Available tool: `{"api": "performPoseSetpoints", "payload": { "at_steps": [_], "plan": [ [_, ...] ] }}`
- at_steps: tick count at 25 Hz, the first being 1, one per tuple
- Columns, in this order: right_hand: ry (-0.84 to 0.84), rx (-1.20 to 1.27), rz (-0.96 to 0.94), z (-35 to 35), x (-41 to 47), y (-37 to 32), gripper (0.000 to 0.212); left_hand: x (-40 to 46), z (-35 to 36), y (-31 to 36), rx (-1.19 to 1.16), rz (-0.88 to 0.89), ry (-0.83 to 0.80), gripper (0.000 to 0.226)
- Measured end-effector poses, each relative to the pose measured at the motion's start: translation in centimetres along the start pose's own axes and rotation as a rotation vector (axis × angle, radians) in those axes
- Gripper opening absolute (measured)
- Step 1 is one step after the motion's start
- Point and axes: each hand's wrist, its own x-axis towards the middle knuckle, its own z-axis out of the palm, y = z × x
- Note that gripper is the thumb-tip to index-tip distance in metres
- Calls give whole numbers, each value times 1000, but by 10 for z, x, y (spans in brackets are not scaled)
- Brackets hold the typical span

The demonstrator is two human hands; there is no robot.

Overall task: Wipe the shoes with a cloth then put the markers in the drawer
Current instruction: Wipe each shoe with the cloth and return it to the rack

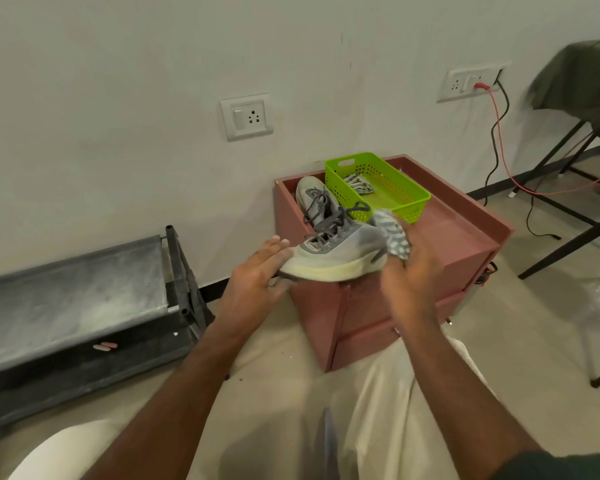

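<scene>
My left hand (257, 271) holds a grey shoe (340, 251) by its heel end, lifted over the front left corner of the reddish drawer cabinet (465, 237). My right hand (409, 271) grips a striped grey-white cloth (394, 233) pressed against the shoe's toe. A second grey shoe (312, 197) rests on the cabinet top at the back left. A green basket (395, 192) on the cabinet holds another striped cloth (359, 183). No markers are visible.
A dusty black low rack (84, 299) stands on the floor at the left. A folding table frame (568, 209) with cables is at the right. Wall sockets (246, 116) sit on the wall behind. My legs in pale trousers fill the foreground.
</scene>
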Motion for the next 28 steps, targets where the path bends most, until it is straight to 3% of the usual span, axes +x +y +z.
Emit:
{"api": "performPoseSetpoints", "payload": {
  "at_steps": [2,5,8,10,12,14,15,17,21,23,24,26,28],
  "plan": [
    [-73,-201,29,5,-2,8,53,-1,5,0,90,98,-7,55],
    [-318,-275,-177,34,-47,4,65,3,11,1,135,159,-29,48],
    [-477,-9,-297,37,-64,-9,63,-1,11,-7,157,150,-2,39],
    [-590,277,-148,30,-59,-17,61,-5,7,-14,133,81,0,40],
    [-335,340,30,25,-45,-16,59,-5,6,-17,156,30,-22,49],
    [10,73,35,18,-32,-6,60,-2,6,-13,144,-20,-33,53],
    [98,-50,-44,18,-30,0,62,-1,6,-10,122,-40,-34,53],
    [10,-131,-174,28,-39,2,71,-1,5,-5,72,-65,-26,50],
    [-410,-52,-445,52,-68,-9,66,0,-1,-4,-57,-83,-44,32],
    [-550,125,-445,49,-67,-16,62,-1,-4,-4,-127,-65,-69,22],
    [-601,264,-359,44,-63,-19,60,-1,-7,-4,-147,-75,-75,22],
    [-560,439,-151,32,-47,-23,47,-2,-11,-8,-148,-101,-67,30],
    [-258,384,2,16,-20,-16,35,-5,-16,-17,-141,-118,-77,40]
  ]
}}
